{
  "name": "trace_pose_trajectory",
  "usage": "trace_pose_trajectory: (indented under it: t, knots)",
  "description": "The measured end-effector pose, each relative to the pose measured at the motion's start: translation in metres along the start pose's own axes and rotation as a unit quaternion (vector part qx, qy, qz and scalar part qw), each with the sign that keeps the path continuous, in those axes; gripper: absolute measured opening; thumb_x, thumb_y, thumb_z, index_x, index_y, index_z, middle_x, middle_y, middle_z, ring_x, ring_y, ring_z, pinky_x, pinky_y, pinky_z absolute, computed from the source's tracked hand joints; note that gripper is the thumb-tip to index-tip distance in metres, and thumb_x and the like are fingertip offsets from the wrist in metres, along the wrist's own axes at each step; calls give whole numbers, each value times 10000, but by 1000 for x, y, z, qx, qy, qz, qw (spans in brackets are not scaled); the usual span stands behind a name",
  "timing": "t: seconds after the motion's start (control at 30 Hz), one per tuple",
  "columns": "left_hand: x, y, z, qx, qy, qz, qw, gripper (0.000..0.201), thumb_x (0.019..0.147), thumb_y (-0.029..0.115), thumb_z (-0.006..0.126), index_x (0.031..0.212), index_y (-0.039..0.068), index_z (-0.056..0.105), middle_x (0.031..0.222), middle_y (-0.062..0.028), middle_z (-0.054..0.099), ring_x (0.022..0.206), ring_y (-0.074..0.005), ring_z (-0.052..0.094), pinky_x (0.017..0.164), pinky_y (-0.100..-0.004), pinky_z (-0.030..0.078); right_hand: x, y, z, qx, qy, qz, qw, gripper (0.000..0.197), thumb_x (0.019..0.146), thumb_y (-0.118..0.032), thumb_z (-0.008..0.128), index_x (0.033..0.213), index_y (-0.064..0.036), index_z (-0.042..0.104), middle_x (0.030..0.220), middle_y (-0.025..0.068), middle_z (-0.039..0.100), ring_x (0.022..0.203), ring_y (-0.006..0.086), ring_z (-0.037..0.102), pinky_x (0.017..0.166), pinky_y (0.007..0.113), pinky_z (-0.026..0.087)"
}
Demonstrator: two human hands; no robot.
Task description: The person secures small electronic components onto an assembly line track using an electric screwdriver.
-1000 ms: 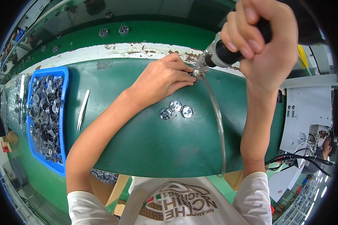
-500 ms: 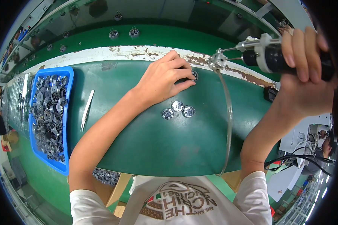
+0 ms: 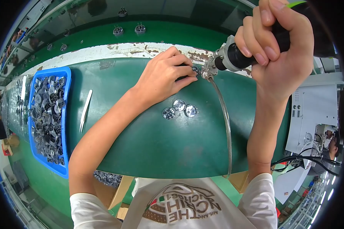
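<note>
My left hand (image 3: 165, 73) is closed at the far side of the green work mat, its fingertips gripping a small round electronic part (image 3: 196, 70). My right hand (image 3: 276, 42) is wrapped round a black power screwdriver (image 3: 240, 52) at the upper right. The tool's metal nose (image 3: 209, 68) is at the part, close beside my left fingertips; whether it touches cannot be made out. A clear hose (image 3: 224, 122) hangs from the nose down across the mat. Nearer me, three similar round parts (image 3: 179, 105) lie in a cluster.
On the left stands a blue tray (image 3: 67, 114) heaped with grey and black parts. White tweezers (image 3: 86, 111) lie between it and my left forearm. Beyond the mat, several round parts (image 3: 140, 28) rest on a green strip. A white machine (image 3: 307, 110) with cables stands at the right.
My right hand has brought the screwdriver leftward, so its nose now sits at the part in my left fingers. The hose swung along. My left hand has stayed nearly in place.
</note>
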State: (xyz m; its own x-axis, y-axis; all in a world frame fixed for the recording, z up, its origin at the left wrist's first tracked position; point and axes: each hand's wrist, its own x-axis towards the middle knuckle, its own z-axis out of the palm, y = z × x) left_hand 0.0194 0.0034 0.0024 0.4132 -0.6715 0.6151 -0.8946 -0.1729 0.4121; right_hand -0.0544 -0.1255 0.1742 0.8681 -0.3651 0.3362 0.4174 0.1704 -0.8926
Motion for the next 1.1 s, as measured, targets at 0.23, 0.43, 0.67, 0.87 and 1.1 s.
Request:
trace_pose_trajectory:
  t: [0.23,0.43,0.67,0.87,1.1]
  knots:
    - [1,0,1,-4,2,8,1000,144,758,142,853,831,49,770,979,-8,724,905,-229,612,749,-364,552,10,11,-11,95,-88,-6,992,330,1018,-230,478,720,-92,450,462,-28,348,339,83,288,375,253,312]
    - [1,-1,1,-1,2,5,1000,140,756,137,852,827,49,770,974,-15,724,902,-228,614,750,-364,553,17,22,-18,179,-165,-10,970,329,1014,-226,488,713,-97,448,464,-30,352,340,79,290,375,250,314]
    - [1,-1,1,0,4,8,1000,139,756,136,852,828,52,768,980,-14,720,895,-224,611,741,-361,550,26,34,-25,274,-250,-17,929,330,1009,-223,499,706,-102,447,466,-32,357,341,75,292,375,247,318]
    - [1,-1,1,-1,6,11,1000,141,758,141,852,826,53,766,984,-9,717,889,-219,606,734,-357,547,35,46,-26,352,-320,-25,879,331,1005,-219,509,700,-107,445,468,-34,361,342,71,295,375,244,320]
    - [3,0,0,5,-2,9,1000,141,758,153,851,835,60,778,969,-16,724,885,-222,610,756,-363,545,64,63,-36,437,-396,-35,807,333,1000,-215,521,692,-113,443,471,-37,365,343,67,297,375,241,323]
